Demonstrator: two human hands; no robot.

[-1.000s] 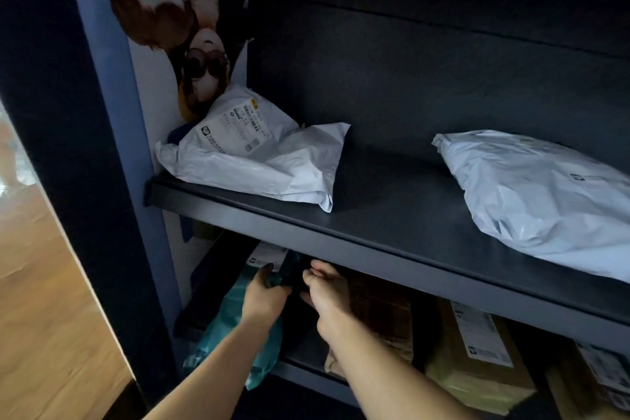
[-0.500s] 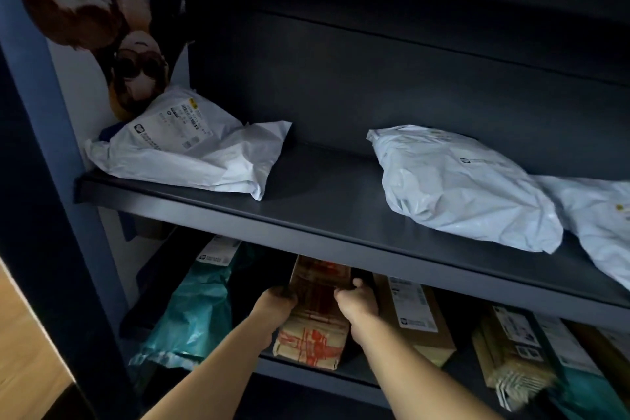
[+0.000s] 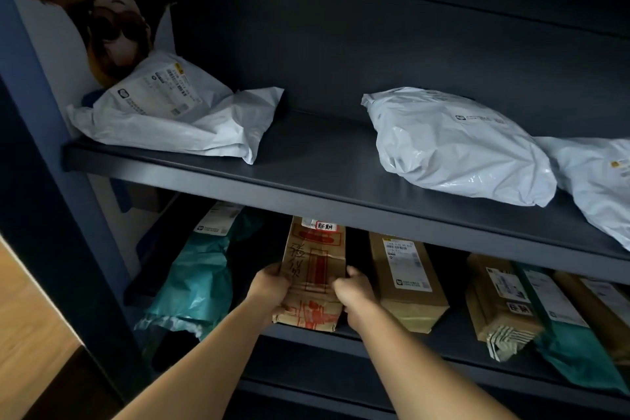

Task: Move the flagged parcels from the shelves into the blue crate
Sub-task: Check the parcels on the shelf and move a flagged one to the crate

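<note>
Brown paper parcel [image 3: 313, 273] with red print stood on lower shelf [image 3: 453, 344], top tucked under upper shelf [image 3: 327, 177]. Left hand [image 3: 269, 288] gripped parcel's left edge, fingers curled round it; right hand [image 3: 354, 293] gripped right edge likewise. Left of parcel: teal mailer [image 3: 194, 286]. Right of parcel: tan box [image 3: 405, 283]. Above parcel, on upper shelf: white mailers [image 3: 456, 147].

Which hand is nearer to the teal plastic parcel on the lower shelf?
Left. The left hand grips the brown paper parcel on the side facing the teal parcel; the right hand grips its far side.
</note>
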